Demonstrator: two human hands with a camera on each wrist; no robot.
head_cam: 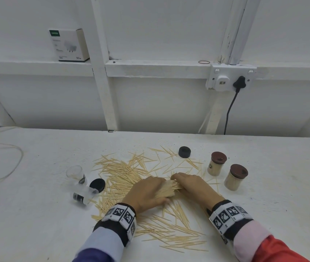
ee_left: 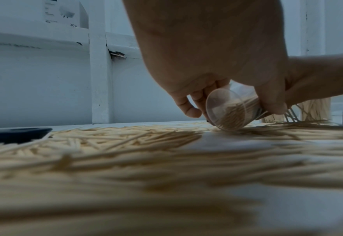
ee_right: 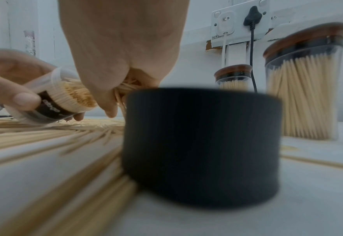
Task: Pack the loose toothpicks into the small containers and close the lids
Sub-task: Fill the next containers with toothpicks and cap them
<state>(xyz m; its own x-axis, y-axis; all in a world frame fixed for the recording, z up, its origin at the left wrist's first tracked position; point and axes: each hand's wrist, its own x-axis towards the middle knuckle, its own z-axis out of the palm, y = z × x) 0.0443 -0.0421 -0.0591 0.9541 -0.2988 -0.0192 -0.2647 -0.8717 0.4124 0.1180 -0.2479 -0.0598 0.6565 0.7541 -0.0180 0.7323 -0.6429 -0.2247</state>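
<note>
left hand [head_cam: 146,193]: fingers [ee_left: 188,108] curled round a clear container [ee_left: 230,111], tilted on its side, mouth toward the right hand, base low over the bench [head_cam: 37,233].
right hand [head_cam: 192,184]: fingers [ee_right: 110,110] pinched on a bundle of toothpicks [ee_right: 126,87] right at the container mouth; how tight, cannot tell.
container fill: mouth already looks packed in the right wrist view.
loose toothpicks [head_cam: 169,235]: spread under and all round both hands, most of the pile not yet packed.
other containers: two with brown lids [head_cam: 236,172] stand full and closed just right of the right fingers; two clear empties [head_cam: 75,173] lie left of the left fingers, a black lid [head_cam: 97,185] between them and the hand. Another black lid [head_cam: 184,152] sits beyond the right fingers.
risk 1: bundle fans out at the rim, sticks jam crosswise or spill. Cause: stuffing a near-full mouth.
risk 2: contents slide out. Cause: container tilted with no lid.
risk 3: sticks snap or prick. Cause: forcing them in.
risk 4: lid won't seat. Cause: overfill or tips proud of the rim.
</note>
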